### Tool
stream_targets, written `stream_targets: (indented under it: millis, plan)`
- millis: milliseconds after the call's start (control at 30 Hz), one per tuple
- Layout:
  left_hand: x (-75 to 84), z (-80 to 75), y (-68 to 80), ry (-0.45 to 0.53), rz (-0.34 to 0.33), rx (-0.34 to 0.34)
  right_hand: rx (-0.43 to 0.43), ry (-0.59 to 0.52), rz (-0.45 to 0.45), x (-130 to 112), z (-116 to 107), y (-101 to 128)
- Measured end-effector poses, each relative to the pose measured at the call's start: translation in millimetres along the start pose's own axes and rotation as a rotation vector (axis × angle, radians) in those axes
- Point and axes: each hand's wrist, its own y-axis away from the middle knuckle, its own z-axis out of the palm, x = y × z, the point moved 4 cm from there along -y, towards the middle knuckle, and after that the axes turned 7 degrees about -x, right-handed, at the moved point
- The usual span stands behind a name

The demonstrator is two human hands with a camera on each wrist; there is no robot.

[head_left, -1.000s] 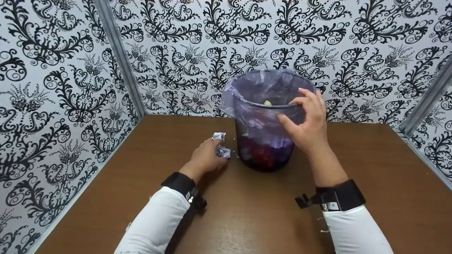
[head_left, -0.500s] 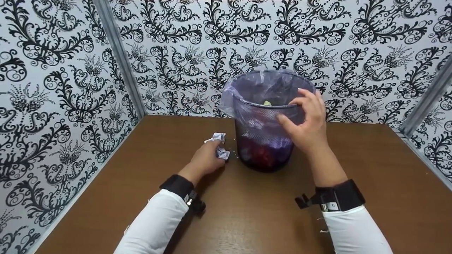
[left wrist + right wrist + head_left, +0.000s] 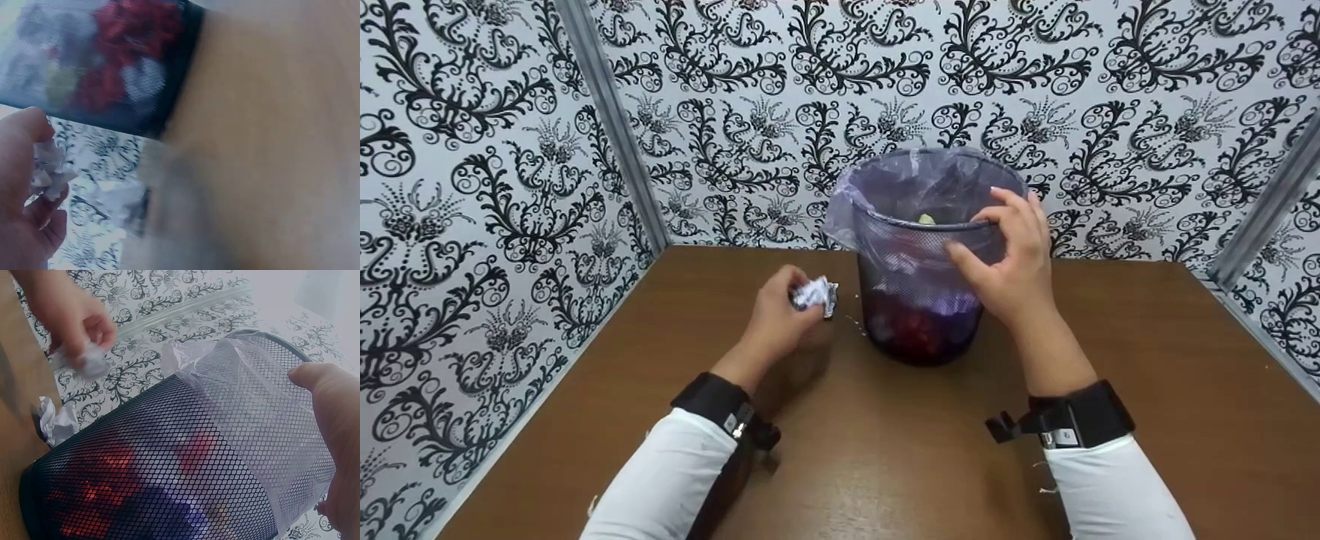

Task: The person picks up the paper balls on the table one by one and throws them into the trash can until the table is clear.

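Note:
A black mesh waste bin [image 3: 919, 300] lined with a pale purple plastic bag [image 3: 885, 180] stands at the back middle of the brown table [image 3: 885, 465]. My right hand [image 3: 997, 240] grips its near rim, thumb on the mesh and fingers curled over the top. Just left of the bin, my left hand [image 3: 799, 300] pinches a crumpled white paper ball [image 3: 814, 293] a little above the table. A second paper ball [image 3: 56, 422] lies on the table by the bin's base; the head view hides it. The same held ball [image 3: 84, 363] shows in the right wrist view.
Red and white scraps [image 3: 915, 330] fill the bin's bottom, and a yellowish piece [image 3: 927, 219] shows inside near the rim. Black-and-white patterned walls [image 3: 472, 187] close the table in on the left, back and right. Black wrist bands [image 3: 1080, 420] sit on both white sleeves.
My left hand has closed on one paper ball and lifted it off the table, moving slightly left. The right hand stays on the bin's rim.

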Motion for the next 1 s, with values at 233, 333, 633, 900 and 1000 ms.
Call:
stream_targets:
  millis: [233, 333, 633, 900, 1000]
  plan:
    - [27.8, -28.0, -14.7, 0.049, 0.052, 0.079, -0.017, -0.003, 0.046, 1, 0, 1]
    - [39.3, -40.2, -20.9, 0.045, 0.089, 0.105, -0.024, -0.004, 0.06, 1, 1, 2]
    - [81.2, -68.5, -42.0, 0.105, 0.152, 0.133, -0.021, 0.001, 0.054, 0, -1, 2]
    - [131.4, -74.3, -58.9, 0.209, 0.132, 0.117, -0.007, -0.004, 0.009, 0, 0, 1]
    - [149.4, -69.1, -65.2, 0.212, 0.147, 0.103, -0.012, -0.008, 0.022, 0, 0, 1]
